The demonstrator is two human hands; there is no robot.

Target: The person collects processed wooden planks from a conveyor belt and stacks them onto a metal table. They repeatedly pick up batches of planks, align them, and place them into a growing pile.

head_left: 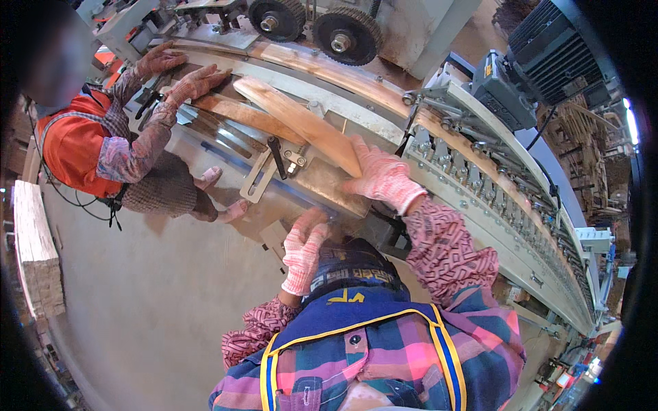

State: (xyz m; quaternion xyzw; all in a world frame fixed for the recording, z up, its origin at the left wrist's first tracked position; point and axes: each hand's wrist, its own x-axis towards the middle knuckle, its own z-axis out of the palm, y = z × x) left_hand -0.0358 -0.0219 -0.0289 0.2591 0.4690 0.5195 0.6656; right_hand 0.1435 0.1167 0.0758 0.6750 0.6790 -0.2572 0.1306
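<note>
My right hand (385,175), in a pink-and-white knit glove, is closed around the near end of a wooden board (301,123). The board slants away to the left above the metal machine table (336,179). Its far end lies close to a co-worker's gloved hands (195,85). A second wooden board (247,116) rests on the table just beyond, partly covered by the first. My left hand (305,250), gloved alike, hangs before the table's front edge with loosely bent fingers, apart and slightly blurred, and nothing shows in it.
Across the table stands a co-worker (79,147) in red. A slotted metal bracket with a black lever (276,157) sticks up near the table's front. Two dark toothed wheels (346,35) are at the back. A roller conveyor (493,178) curves off right, and a timber stack (38,250) stands far left.
</note>
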